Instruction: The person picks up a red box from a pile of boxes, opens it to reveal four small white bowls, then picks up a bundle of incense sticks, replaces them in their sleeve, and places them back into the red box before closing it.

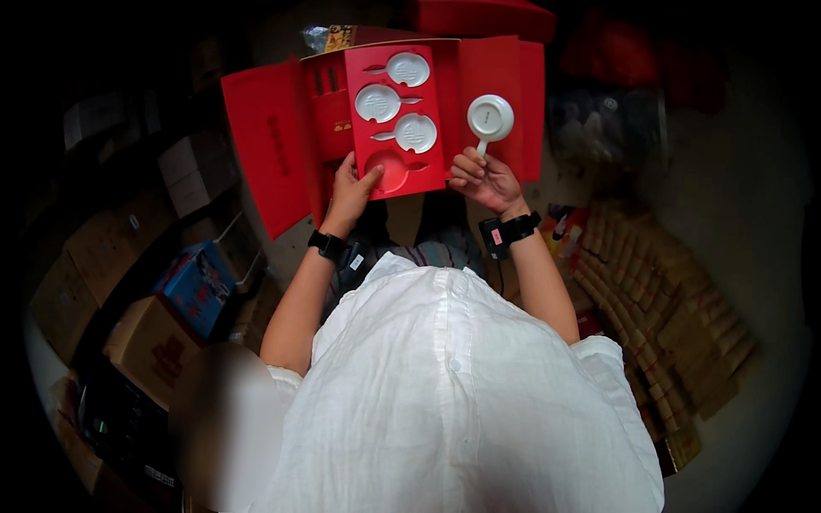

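My left hand (351, 190) grips the lower left edge of a red insert tray (352, 64), its thumb lying over the vacant bottom recess. Three white round ceramic dishes with short handles rest in the tray's cut-outs: a top dish (408, 70), a second dish (377, 103) with its handle to the right, and a third dish (416, 133). To the tray's right, my right hand (487, 178) pinches the handle of another white dish (490, 117), held up with its ringed base showing. Behind the tray spreads an open red gift box (272, 145) with flaps folded out both ways.
Cardboard boxes (141, 342) and a blue box (197, 286) are stacked at my left. Rows of flat brown cardboard pieces (658, 299) lie at the right. A clear plastic-wrapped bundle (609, 128) sits beyond the box's right flap, and a red box (483, 19) lies at the far side.
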A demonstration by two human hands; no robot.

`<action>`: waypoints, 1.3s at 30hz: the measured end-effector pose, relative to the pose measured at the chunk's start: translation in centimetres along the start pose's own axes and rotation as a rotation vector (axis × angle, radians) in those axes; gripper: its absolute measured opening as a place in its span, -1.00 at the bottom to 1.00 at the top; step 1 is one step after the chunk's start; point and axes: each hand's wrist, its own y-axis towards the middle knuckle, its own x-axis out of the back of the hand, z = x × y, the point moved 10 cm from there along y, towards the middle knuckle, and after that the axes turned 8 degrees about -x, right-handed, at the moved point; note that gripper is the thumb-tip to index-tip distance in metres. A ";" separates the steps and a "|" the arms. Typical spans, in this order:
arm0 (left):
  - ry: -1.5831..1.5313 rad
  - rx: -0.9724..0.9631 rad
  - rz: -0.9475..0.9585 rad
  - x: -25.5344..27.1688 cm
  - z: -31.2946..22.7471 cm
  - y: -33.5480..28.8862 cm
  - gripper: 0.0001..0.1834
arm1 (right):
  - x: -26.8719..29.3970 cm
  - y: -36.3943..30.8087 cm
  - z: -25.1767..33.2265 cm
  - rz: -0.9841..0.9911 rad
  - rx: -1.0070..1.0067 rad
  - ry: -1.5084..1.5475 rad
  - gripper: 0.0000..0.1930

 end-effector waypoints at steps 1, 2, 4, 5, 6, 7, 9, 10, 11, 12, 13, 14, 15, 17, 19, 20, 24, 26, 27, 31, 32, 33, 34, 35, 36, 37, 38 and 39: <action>-0.002 0.000 -0.004 0.0 0.0 0.0 -0.59 | 0.0 0.0 0.2 0.018 0.025 0.025 -0.71; 0.002 0.006 0.001 0.0 0.0 0.0 -0.59 | 0.1 0.0 0.3 0.017 0.021 0.025 -0.71; 0.005 0.014 0.004 -0.1 -0.2 0.0 -0.59 | -0.1 -0.1 0.7 0.041 0.043 0.017 -0.70; 0.019 0.011 0.003 -0.3 -0.3 0.0 -0.59 | 0.0 -0.1 0.7 0.039 0.040 0.018 -0.70; 0.033 0.008 0.004 -0.4 -0.5 0.0 -0.60 | 0.0 -0.2 0.8 0.046 0.040 0.021 -0.69; 0.033 0.009 0.002 -0.4 -0.5 0.0 -0.60 | -0.3 -0.1 0.8 0.054 0.039 0.026 -0.68; 0.034 0.016 0.008 -0.4 -0.4 0.1 -0.59 | -0.5 0.0 0.7 0.044 0.035 0.024 -0.70; 0.035 0.017 0.006 -0.4 -0.3 0.0 -0.59 | -0.8 0.2 0.5 0.034 0.029 0.022 -0.70; 0.012 0.016 0.004 -0.4 -0.3 0.0 -0.58 | -1.2 0.3 0.5 0.035 0.027 0.024 -0.70; -0.011 0.015 0.002 -0.4 -0.3 -0.1 -0.57 | -0.4 0.3 0.6 -0.120 0.034 -0.137 -0.71; -0.009 0.015 0.003 -0.4 -0.2 0.0 -0.57 | 0.6 0.1 0.9 -0.274 0.045 -0.299 -0.71; 0.006 0.002 0.007 -0.5 -0.2 0.1 -0.56 | 0.7 0.2 0.9 -0.273 0.046 -0.296 -0.71; 0.022 -0.012 0.011 -0.5 -0.3 0.1 -0.55 | 2.1 -0.1 1.5 -0.458 0.018 -0.589 -0.71; 0.029 -0.016 0.005 -0.6 -0.2 0.2 -0.55 | 2.8 -0.6 2.9 -0.655 -0.022 -1.038 -0.72; 0.035 -0.018 0.000 -0.6 -0.2 0.2 -0.56 | 1.9 0.1 3.6 -0.663 0.071 -1.284 -0.71; 0.026 0.009 0.000 -0.7 0.0 0.2 -0.56 | 0.5 0.5 4.0 -0.664 0.167 -1.531 -0.70; -0.102 0.077 -0.024 0.0 1.5 0.2 -0.53 | 0.4 1.4 3.1 -0.725 0.048 -1.692 -0.70; -0.122 0.091 -0.055 0.5 2.2 0.5 -0.52 | 0.3 1.8 2.6 -0.710 0.016 -1.668 -0.71; -0.141 0.104 -0.085 0.8 2.7 0.5 -0.50 | 0.3 1.9 2.5 -0.708 0.015 -1.668 -0.71; -0.124 0.112 -0.207 1.7 2.8 0.2 -0.48 | 0.4 2.6 1.9 -0.689 -0.028 -1.769 -0.72; -0.118 0.110 -0.115 0.5 1.9 0.2 -0.48 | 0.6 2.6 1.8 -0.695 -0.048 -1.765 -0.70; -0.111 0.107 -0.023 -0.7 1.0 0.3 -0.48 | 0.6 2.6 1.7 -0.696 -0.048 -1.764 -0.70; -0.110 0.107 -0.023 -0.9 0.7 0.2 -0.48 | 0.4 2.7 1.7 -0.704 -0.044 -1.790 -0.70; -0.015 0.093 -0.010 -1.0 0.3 0.3 -0.49 | 0.3 2.8 1.7 -0.712 -0.040 -1.816 -0.70; 0.080 0.078 0.004 -1.1 -0.1 0.3 -0.50 | 0.3 2.9 1.7 -0.712 -0.039 -1.815 -0.70; 0.081 0.078 0.003 -1.2 -0.1 0.3 -0.50 | 0.1 3.0 1.8 -0.726 -0.027 -1.823 -0.69; 0.070 0.061 -0.005 -1.2 -0.3 0.3 -0.50 | 0.0 3.0 1.9 -0.739 -0.015 -1.832 -0.69; 0.060 0.044 -0.014 -1.2 -0.6 0.4 -0.49 | -0.1 3.1 1.8 -0.738 -0.015 -1.830 -0.69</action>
